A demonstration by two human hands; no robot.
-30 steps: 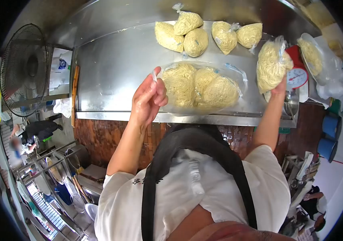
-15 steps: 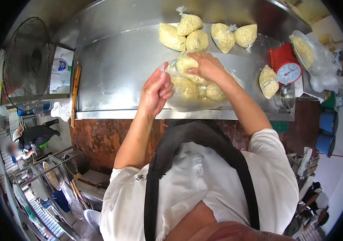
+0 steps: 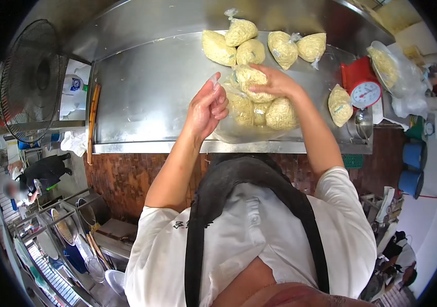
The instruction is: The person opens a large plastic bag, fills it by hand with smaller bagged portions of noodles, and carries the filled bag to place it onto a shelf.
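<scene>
A large clear plastic bag [image 3: 223,134] lies on the steel table in front of me, with several small bags of pale yellow, noodle-like strands [image 3: 281,113] inside. My left hand [image 3: 208,108] is closed at its left side, thumb and forefinger pinching the film of its rim. Fingers wrapped around one small bag of the strands [image 3: 249,81], my right hand [image 3: 279,83] holds it at the large bag's far end, over the others. Whether this small bag is fully inside the film I cannot tell.
Several more filled bags [image 3: 218,48] sit along the table's [image 3: 147,92] back. At right are a single bag [image 3: 340,105], a red dial scale [image 3: 363,84] and a metal bowl [image 3: 364,123]. Wooden sticks [image 3: 94,120] lie along the left edge, near a fan [image 3: 31,82]. Other people are in the background.
My right hand has shifted slightly right with the small bag, which shows more fully now. My left hand has moved a little right, still pinching the film. The inner bags have shifted right.
</scene>
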